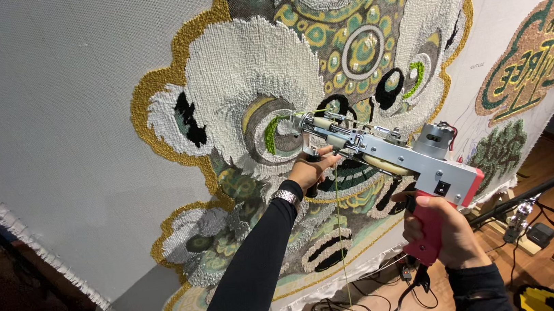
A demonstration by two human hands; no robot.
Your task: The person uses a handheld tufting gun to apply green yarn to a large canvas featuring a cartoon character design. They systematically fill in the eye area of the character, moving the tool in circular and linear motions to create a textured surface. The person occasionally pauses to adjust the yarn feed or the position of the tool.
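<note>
A tufting gun (387,154), silver with a pink grip and a round motor on top, is held at a slant against a large white cloth (48,131) stretched upright. Its needle end is pressed to the cloth at a green patch beside a round eye of the picture. The pink grip is clasped by the right hand (439,227), closed around it. The front handle under the gun's nose is gripped by the left hand (311,169), also closed; a wristwatch (287,196) and a black sleeve are worn on that arm. A thin green yarn (341,238) hangs down from the gun. The cloth is covered by a tufted lion-dance head (321,55) in white, gold, green and black. A second tufted emblem (540,52) is seen at the right. Cables (338,310) lie on the wooden floor below.
</note>
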